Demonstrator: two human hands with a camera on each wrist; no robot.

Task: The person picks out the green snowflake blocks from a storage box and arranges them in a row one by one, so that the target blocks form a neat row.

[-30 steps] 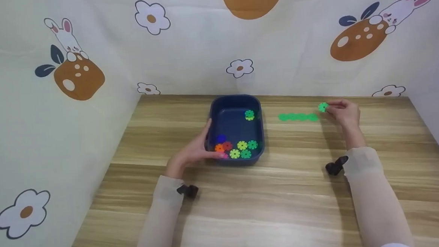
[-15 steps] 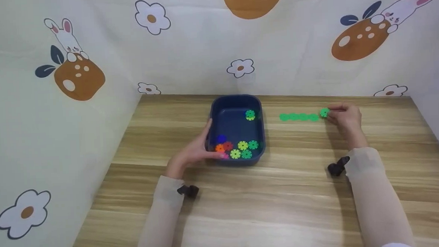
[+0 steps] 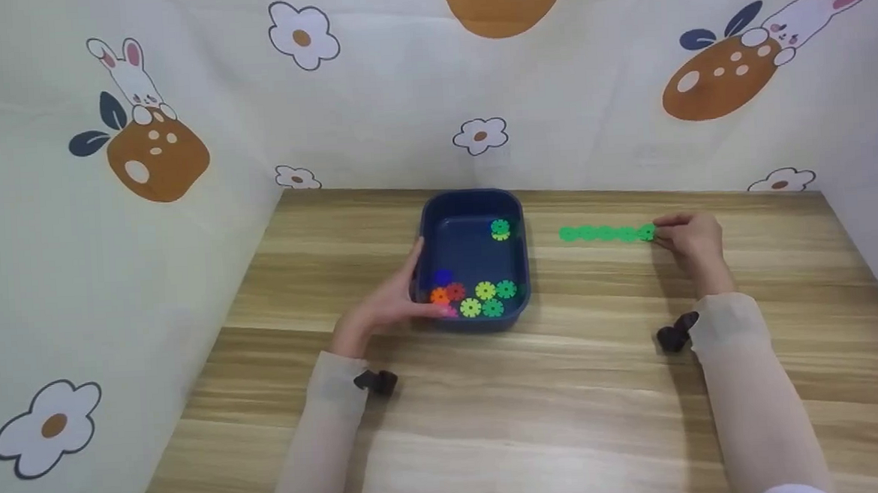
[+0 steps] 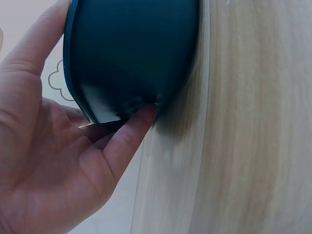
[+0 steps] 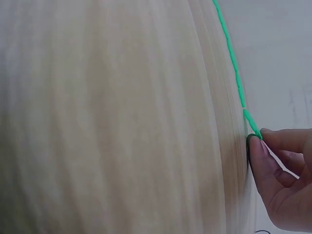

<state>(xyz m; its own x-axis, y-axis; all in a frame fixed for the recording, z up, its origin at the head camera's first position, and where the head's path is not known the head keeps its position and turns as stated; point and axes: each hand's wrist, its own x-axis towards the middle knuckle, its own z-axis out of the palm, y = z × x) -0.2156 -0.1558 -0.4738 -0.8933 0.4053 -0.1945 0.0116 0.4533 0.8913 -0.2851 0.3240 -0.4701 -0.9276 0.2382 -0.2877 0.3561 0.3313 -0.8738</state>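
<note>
My left hand holds a dark blue plastic box by its near-left corner, thumb over the near rim. In the left wrist view, fingers press against the box wall. My right hand pinches a green snowflake disc between thumb and fingertips. That disc meets the right end of a row of several green snowflake discs lying on the table. In the right wrist view, the pinched disc slants up from the row, seen edge-on.
Inside the box are several loose snowflake discs: yellow, green, orange, red and blue. The wooden table ends at a printed cloth backdrop.
My right hand has lowered the green disc toward me, from above and right of the row to its right end. My left hand and the box have stayed still.
</note>
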